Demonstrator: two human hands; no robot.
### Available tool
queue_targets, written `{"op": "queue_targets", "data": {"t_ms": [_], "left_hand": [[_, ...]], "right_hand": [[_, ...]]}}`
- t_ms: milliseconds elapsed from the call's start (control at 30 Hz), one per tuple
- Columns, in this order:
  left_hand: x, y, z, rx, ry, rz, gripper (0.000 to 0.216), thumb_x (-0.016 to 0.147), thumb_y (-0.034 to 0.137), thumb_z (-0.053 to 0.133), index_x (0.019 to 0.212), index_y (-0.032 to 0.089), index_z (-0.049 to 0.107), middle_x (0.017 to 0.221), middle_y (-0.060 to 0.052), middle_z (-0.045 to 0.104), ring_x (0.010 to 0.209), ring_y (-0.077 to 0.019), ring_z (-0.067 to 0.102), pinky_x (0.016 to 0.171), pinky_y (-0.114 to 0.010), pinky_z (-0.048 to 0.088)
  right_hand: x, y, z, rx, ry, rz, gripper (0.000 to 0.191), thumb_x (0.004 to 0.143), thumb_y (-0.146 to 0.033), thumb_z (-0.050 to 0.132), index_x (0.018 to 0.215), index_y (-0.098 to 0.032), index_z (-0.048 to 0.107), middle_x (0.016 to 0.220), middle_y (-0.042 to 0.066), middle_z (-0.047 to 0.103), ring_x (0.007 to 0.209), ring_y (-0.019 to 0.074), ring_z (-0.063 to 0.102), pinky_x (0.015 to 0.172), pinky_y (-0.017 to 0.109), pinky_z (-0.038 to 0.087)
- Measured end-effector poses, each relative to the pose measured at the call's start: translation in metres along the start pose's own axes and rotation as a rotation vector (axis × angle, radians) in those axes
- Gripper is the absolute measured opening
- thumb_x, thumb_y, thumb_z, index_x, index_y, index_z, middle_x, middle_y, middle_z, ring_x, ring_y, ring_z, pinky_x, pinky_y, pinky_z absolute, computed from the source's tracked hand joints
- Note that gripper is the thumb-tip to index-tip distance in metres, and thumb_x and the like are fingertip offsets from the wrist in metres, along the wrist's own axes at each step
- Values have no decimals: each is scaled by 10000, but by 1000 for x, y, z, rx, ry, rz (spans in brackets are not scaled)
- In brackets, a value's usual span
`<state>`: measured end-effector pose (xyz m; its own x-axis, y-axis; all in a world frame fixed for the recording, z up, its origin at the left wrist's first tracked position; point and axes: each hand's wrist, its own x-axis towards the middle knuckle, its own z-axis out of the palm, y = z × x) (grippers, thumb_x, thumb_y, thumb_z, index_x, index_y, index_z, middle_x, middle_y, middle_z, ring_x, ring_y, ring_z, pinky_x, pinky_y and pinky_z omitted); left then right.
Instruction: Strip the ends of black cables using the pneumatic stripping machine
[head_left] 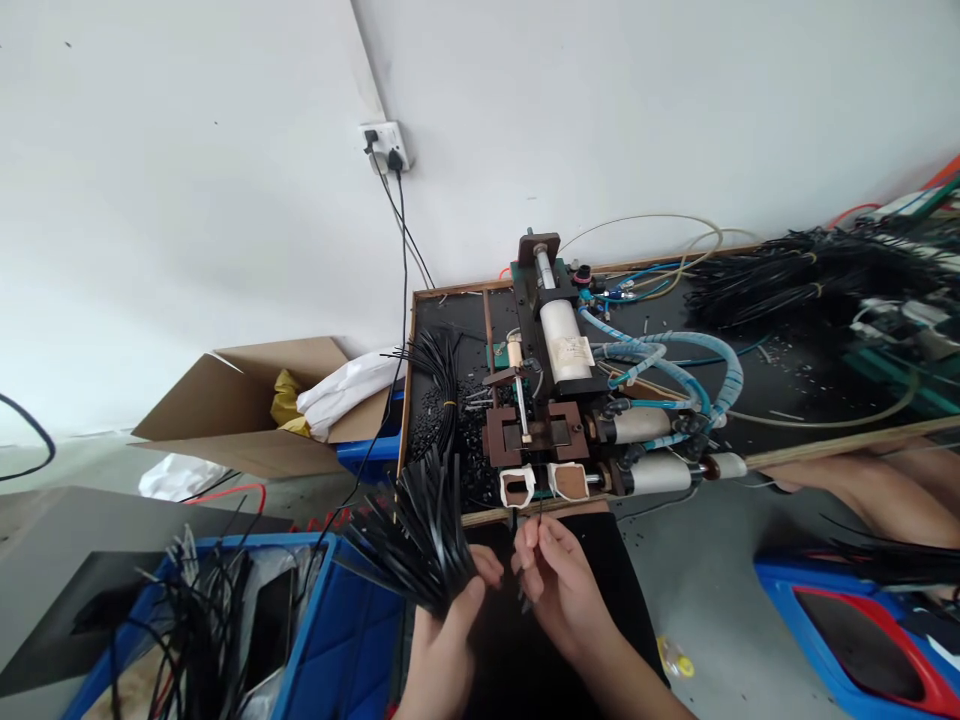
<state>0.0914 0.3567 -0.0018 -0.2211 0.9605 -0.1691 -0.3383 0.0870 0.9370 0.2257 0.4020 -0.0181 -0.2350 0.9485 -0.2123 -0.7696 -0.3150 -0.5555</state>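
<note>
A fanned bundle of flat black cables [420,530] is gripped in my left hand [450,640], its loose ends pointing up and left. My right hand [559,590] pinches a thin black cable [541,506] just in front of the machine's edge, its fingers close to my left fingertips. Directly ahead sit the two white-edged jaws [568,481] of a pneumatic machine [564,345]. Brown metal clamp blocks [510,437] lie behind them. How far the cable reaches between the jaws is too small to tell.
Black scraps [471,440] and a tied cable bundle [448,385] lie on the bench's left. A blue crate [352,610] of cables stands lower left, beyond it a cardboard box [225,440]. To the right are air hoses [724,365], a cable pile [795,275] and another person's arm [847,490].
</note>
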Motion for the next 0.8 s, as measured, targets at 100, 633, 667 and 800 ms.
{"op": "queue_targets", "data": {"t_ms": [100, 633, 667, 800], "left_hand": [[-1, -3, -2, -39, 19, -47, 277, 928, 469, 790, 881, 196, 784, 689, -29, 705, 683, -211, 624, 687, -305, 535], [-1, -4, 2, -61, 79, -89, 324, 947, 469, 769, 825, 190, 657, 523, 28, 606, 465, -126, 458, 487, -244, 390], [-1, -4, 2, -75, 79, -96, 346, 937, 471, 782, 785, 191, 648, 508, 34, 581, 462, -121, 444, 481, -242, 377], [-6, -3, -2, -122, 76, -119, 408, 867, 490, 864, 721, 176, 648, 496, 34, 541, 452, -107, 421, 466, -241, 336]], "right_hand": [[4, 0, -2, 45, -11, 59, 345, 911, -449, 854, 778, -186, 675, 666, -41, 552, 464, 55, 315, 475, 203, 275], [9, -1, -5, -45, 7, 81, 407, 884, -516, 848, 765, -192, 632, 636, -65, 486, 463, 55, 207, 467, 220, 219], [8, -1, -4, -68, 15, 74, 415, 886, -531, 838, 770, -195, 625, 646, -64, 488, 465, 56, 208, 474, 225, 224], [5, 2, -5, -245, 44, 37, 461, 913, -632, 732, 777, -218, 581, 641, -67, 471, 476, 77, 236, 507, 258, 248]]}}
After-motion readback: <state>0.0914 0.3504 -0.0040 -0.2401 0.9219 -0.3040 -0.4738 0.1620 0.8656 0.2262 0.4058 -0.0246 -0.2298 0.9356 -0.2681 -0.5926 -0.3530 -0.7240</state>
